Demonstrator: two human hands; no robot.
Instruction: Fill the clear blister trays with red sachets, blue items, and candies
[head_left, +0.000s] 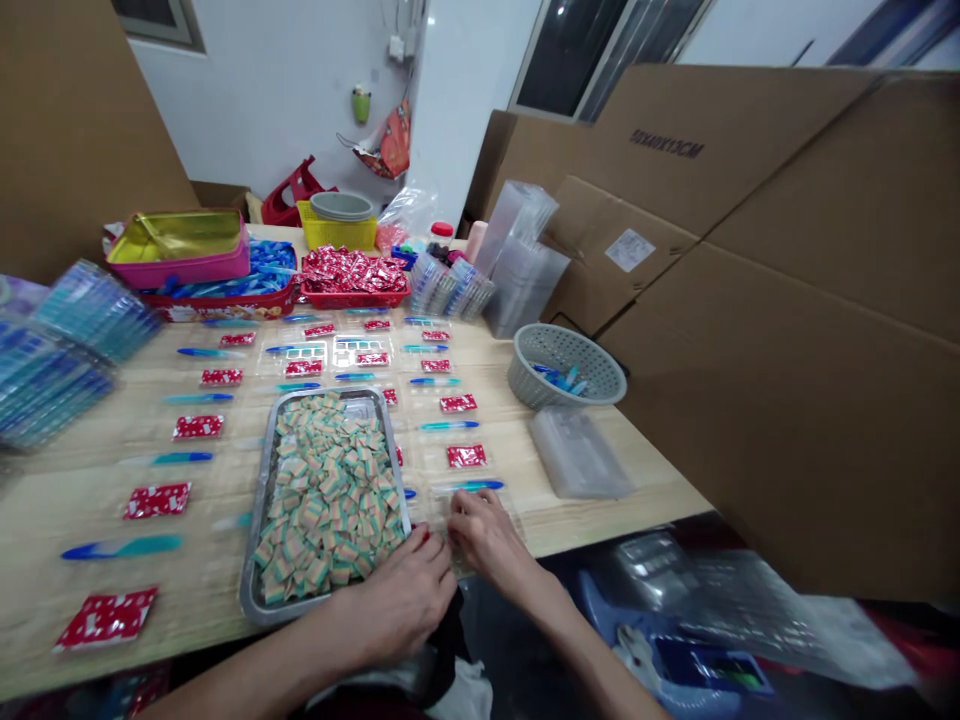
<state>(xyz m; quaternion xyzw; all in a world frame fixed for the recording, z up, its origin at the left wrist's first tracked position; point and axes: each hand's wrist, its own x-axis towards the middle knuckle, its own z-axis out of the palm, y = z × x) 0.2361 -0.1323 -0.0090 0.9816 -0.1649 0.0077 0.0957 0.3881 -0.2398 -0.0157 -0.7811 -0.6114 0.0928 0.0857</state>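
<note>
The metal tray [277,614], full of small striped pieces [330,490], lies on the table [660,492]. The left hand [415,590] is at its four o'clock, the right hand [484,530] at three. Both have bent, narrow fingers; whether they hold something, one cannot tell. From the right hand, a red packet [466,456] lies at twelve o'clock, the grey basket [525,378] at one.

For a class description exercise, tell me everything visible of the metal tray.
The tray is rectangular, silver-grey and metal-looking, with rounded corners and a raised rim. It lies flat on the table near its front edge, heaped with small striped pieces, bare bottom showing at the far end. The left hand is by its near right corner; contact is unclear.
</note>
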